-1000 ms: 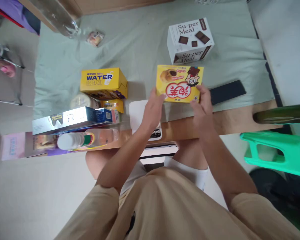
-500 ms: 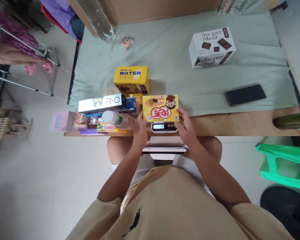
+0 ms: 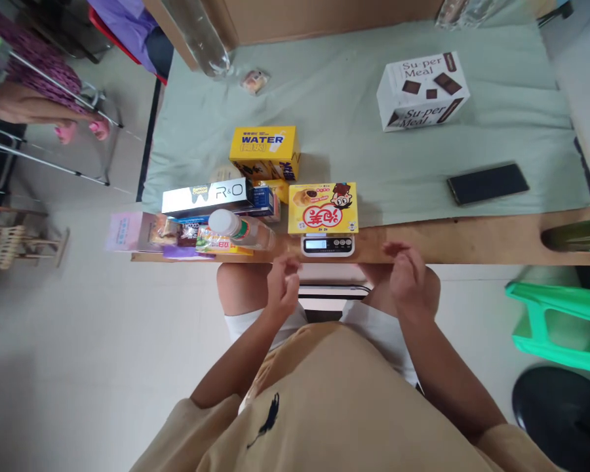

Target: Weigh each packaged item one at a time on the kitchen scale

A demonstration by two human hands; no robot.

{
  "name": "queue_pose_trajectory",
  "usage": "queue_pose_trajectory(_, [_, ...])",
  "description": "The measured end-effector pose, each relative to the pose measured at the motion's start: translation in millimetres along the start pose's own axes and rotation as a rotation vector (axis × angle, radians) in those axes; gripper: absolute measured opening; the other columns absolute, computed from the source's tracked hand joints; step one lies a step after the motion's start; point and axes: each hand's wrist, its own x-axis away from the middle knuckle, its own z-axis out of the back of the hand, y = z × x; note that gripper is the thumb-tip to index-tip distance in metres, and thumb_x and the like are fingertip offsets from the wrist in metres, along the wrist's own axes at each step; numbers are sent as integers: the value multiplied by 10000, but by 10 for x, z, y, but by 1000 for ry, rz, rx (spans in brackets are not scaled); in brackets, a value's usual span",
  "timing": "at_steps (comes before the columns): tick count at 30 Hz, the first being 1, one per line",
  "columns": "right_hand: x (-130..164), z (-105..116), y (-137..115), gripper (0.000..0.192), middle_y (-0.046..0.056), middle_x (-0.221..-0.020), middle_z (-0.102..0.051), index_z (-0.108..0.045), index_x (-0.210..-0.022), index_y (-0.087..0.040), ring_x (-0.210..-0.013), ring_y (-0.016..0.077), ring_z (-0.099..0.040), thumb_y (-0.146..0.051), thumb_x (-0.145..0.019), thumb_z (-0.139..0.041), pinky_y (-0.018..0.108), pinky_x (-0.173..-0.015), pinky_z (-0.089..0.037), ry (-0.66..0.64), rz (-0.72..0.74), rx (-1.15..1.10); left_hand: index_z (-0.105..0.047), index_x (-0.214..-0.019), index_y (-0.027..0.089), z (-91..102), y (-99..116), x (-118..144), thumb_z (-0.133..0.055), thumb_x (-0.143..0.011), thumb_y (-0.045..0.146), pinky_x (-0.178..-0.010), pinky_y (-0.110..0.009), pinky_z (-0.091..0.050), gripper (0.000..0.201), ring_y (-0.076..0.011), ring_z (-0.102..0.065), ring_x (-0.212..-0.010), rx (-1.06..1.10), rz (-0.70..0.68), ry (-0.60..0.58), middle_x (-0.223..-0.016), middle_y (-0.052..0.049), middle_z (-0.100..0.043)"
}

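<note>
A yellow snack box [image 3: 319,210] with a cartoon figure rests on a small kitchen scale [image 3: 328,246]. The scale's display is lit, and its buttons show in front of the box. Just off the table edge, left of the scale, my left hand [image 3: 284,286] is empty, its fingers loosely bent and apart. My right hand [image 3: 409,278] is to the right of the scale, also empty, with fingers partly stretched. Neither hand touches the box. Beside the left hand lies a clear bottle with a white cap [image 3: 223,223], among several packages including a silver R&O box [image 3: 204,196].
A yellow WATER box [image 3: 264,147] stands behind the packages. Farther right are a white Su-per Meal box [image 3: 423,92] and a black phone [image 3: 488,184]. A large clear bottle [image 3: 201,39] lies at the back left. A green stool [image 3: 560,321] is at right; a person sits far left.
Both hands have let go of the yellow snack box and drawn back toward my body, the right one moving outward. The box stays on the scale. The view has shifted slightly.
</note>
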Motion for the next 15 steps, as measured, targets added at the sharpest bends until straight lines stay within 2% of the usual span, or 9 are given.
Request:
queue_pose_trajectory(2, [124, 109, 27, 329, 32, -820, -690, -690, -942, -226, -769, 171, -651, -540, -901, -600, 342, -754, -578, 35, -8, -16, -642, -846, 198, 55, -46, 119, -528, -1001, 622, -571, -252, -475, 466, -117, -554, -545, -15, 22, -48, -602, 15, -597])
queue_pose_trajectory(4, [223, 156, 30, 344, 24, -766, -666, -675, -899, -223, -717, 166, -629, -561, -878, -614, 335, -699, -566, 38, -17, -30, -602, -772, 201, 80, -62, 152, -507, -1041, 514, -493, -235, -373, 424, -90, -443, -443, -28, 45, -61, -511, 48, -508])
queue_pose_trajectory(7, [296, 135, -2, 333, 27, -743, -669, -681, -866, -214, -699, 166, -626, -545, -857, -653, 338, -677, -576, 4, -27, -48, -641, -865, 206, 77, -33, 73, -495, -1031, 366, -521, -237, -386, 273, -96, -484, -495, -32, 41, -27, -610, 28, -577])
queue_pose_trajectory(10, [290, 76, -35, 304, 30, -745, -676, -702, -865, -212, -704, 165, -635, -515, -856, -680, 337, -685, -591, -24, -36, -66, -642, -752, 208, 79, 19, -42, -550, -913, 257, -618, -267, -446, 192, -130, -574, -650, -29, 9, -19, -726, -22, -634])
queue_pose_trajectory(13, [266, 21, -38, 296, 32, -760, -676, -711, -878, -221, -715, 169, -642, -515, -860, -688, 333, -684, -591, -36, -53, -79, -549, -571, 208, 105, 51, -95, -560, -825, 228, -625, -300, -436, 255, -146, -546, -625, -21, 3, -63, -635, -24, -589])
queue_pose_trajectory(15, [263, -7, -21, 298, 37, -778, -675, -711, -893, -224, -735, 173, -645, -519, -875, -677, 327, -682, -582, -40, -65, -79, -547, -563, 216, 123, 61, -98, -538, -844, 254, -599, -310, -418, 284, -147, -505, -568, -17, 21, -79, -562, -10, -535])
